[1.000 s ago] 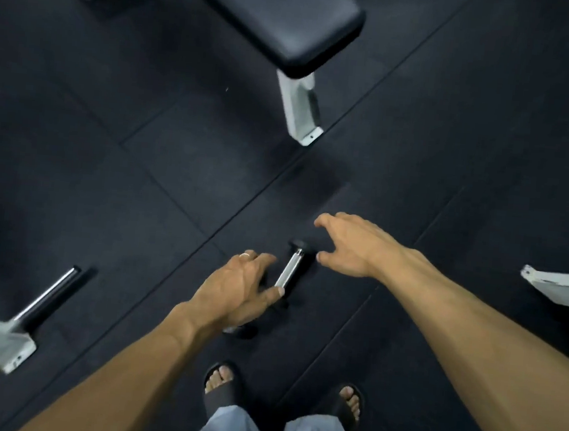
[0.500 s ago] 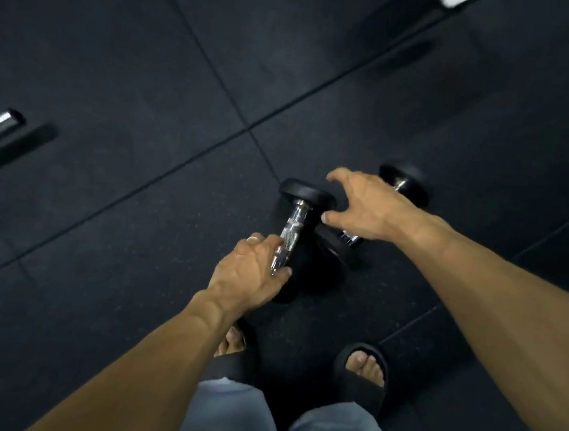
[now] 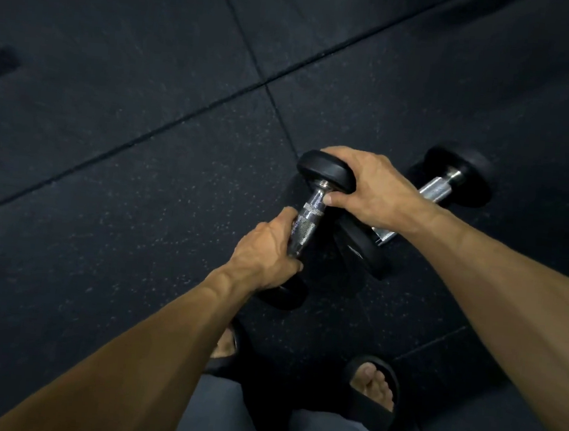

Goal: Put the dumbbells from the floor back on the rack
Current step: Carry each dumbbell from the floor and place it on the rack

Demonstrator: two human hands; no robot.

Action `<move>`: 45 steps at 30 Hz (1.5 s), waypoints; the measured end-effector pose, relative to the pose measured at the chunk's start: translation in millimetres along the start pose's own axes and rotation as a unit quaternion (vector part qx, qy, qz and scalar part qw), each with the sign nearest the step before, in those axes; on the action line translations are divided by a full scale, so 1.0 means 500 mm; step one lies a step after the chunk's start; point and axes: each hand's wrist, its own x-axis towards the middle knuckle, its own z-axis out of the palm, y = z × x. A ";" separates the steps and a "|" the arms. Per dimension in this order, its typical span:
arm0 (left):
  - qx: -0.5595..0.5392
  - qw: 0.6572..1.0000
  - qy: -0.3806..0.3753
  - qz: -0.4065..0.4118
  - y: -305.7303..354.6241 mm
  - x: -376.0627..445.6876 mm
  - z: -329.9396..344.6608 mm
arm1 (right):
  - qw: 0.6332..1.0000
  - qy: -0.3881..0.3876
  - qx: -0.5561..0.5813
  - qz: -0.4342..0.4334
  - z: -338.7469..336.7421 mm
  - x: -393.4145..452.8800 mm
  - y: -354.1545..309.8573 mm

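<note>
Two black dumbbells with chrome handles lie on the dark rubber floor in front of my feet. My left hand (image 3: 266, 251) grips the knurled handle of the nearer dumbbell (image 3: 324, 174), hiding most of its lower head. My right hand (image 3: 378, 185) curls over that dumbbell's upper head, thumb against the handle's neck. The second dumbbell (image 3: 458, 175) lies just to the right, partly hidden behind my right wrist, with one head close beside the first dumbbell's handle. No rack is in view.
The floor is dark speckled rubber tiles (image 3: 139, 202) with seams crossing near the dumbbells. My feet in black slides (image 3: 374, 391) stand just below the dumbbells.
My view has dropped closer to the floor. My left hand has closed round the nearer dumbbell's handle, and my right hand has come down onto its upper head.
</note>
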 end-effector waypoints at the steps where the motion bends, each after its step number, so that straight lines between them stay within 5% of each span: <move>1: 0.001 1.000 0.005 0.003 0.006 -0.004 -0.008 | 1.000 0.004 0.003 -0.007 -0.009 -0.002 -0.007; 13: 0.038 0.995 0.058 0.070 0.222 -0.199 -0.281 | 0.994 0.090 0.017 -0.057 -0.298 -0.139 -0.223; 31: 0.114 0.940 0.106 0.304 0.819 -0.717 -0.667 | 0.961 0.256 -0.094 -0.041 -0.954 -0.721 -0.610; 45: 0.209 0.872 0.107 0.429 1.318 -0.960 -0.539 | 0.916 0.395 -0.070 0.012 -1.251 -1.202 -0.459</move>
